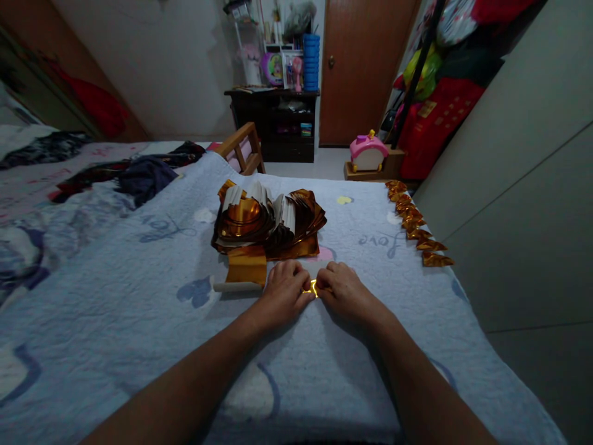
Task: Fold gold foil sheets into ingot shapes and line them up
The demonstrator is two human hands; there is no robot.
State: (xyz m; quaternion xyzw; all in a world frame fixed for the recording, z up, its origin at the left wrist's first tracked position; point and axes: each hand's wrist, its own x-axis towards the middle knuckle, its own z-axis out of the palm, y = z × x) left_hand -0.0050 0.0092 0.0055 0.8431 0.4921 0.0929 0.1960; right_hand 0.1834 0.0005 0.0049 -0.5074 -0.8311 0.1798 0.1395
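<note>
Grip narrow, left hand (pixel 288 284) and right hand (pixel 343 288) are pinching gold paper (pixel 314 287), likely light, slick, easily creased, best held by its edges.

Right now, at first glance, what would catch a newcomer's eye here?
The fanned stack of shiny gold foil paper stands out first, lying on the blue patterned bedsheet just beyond the hands. Nearer, the left hand and right hand hold a bright gold sheet between them. Along the bedsheet's right edge runs a row of folded gold foil pieces.
</note>
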